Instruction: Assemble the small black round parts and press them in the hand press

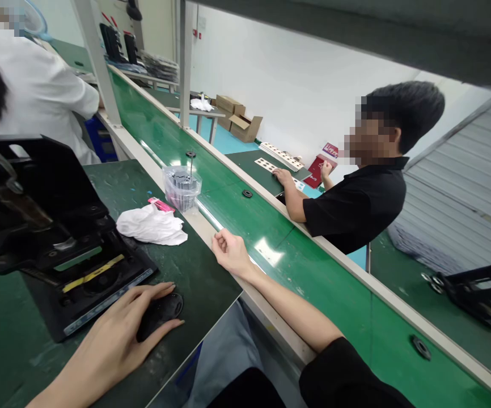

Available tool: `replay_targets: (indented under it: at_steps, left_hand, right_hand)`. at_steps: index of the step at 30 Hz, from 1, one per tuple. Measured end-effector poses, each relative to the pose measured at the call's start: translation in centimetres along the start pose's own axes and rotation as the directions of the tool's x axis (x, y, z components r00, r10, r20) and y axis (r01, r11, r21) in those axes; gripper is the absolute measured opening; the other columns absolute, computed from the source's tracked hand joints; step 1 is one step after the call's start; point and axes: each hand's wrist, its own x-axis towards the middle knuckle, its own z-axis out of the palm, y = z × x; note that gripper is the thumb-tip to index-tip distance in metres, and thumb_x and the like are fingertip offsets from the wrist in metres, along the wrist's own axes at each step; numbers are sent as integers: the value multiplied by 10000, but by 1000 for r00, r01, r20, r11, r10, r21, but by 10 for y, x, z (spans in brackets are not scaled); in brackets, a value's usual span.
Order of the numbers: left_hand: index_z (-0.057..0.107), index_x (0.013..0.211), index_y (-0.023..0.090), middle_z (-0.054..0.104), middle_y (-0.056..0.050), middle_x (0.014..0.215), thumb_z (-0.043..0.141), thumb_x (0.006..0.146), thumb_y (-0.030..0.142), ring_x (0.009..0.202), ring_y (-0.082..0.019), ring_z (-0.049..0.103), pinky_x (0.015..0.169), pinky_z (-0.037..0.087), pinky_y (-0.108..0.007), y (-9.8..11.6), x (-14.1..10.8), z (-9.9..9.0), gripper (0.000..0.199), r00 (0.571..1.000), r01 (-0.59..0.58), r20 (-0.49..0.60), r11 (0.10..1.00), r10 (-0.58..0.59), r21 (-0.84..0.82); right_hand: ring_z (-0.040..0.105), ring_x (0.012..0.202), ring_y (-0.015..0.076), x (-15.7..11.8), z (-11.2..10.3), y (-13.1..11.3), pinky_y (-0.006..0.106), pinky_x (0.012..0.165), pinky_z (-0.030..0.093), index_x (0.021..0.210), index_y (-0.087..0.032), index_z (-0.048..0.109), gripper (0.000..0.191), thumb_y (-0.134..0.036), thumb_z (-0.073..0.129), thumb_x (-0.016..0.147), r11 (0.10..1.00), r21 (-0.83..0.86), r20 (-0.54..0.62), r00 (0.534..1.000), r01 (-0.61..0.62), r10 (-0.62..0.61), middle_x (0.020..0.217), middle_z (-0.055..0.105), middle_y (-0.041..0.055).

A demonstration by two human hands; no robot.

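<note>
My left hand (120,326) rests on the dark green table, its thumb and fingers around the sides of a flat black oval part (160,314). Just beyond those fingers stands a black press-like fixture (96,272) with a yellow strip across its bed. My right hand (231,252) lies on the conveyor's near rail with the fingers curled together; whatever may be inside them is hidden. To its left are a crumpled white cloth (152,224) and a clear plastic tub (181,190) of small dark strips.
The green conveyor (305,272) runs diagonally past me, carrying black parts such as one (247,194) near its middle. Across it sits a co-worker in black (356,198); another person in white (45,90) is at left. Cardboard boxes (245,127) stand behind.
</note>
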Motion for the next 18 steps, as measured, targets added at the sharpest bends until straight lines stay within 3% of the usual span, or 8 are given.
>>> replay_targets:
  at_steps: [12, 18]
  left_hand:
    - [623, 1211, 252, 748, -51, 1019, 561, 949, 695, 827, -268, 749, 666, 564, -350, 5, -6, -5, 519, 996, -17, -78, 981, 32, 194]
    - [620, 1193, 257, 746, -43, 990, 560, 956, 676, 803, -267, 751, 642, 563, -349, 12, -2, -8, 485, 995, -31, -84, 985, 46, 171]
  right_hand:
    - [489, 476, 107, 0, -2, -3, 213, 509, 374, 785, -241, 426, 212, -383, 459, 940, 1000, -5, 9, 1000, 7, -7, 572, 496, -55]
    - [501, 486, 109, -1, -1, -1, 213, 525, 392, 794, -237, 445, 200, -363, 477, 947, 1000, -19, 12, 1000, 15, -14, 586, 522, -49]
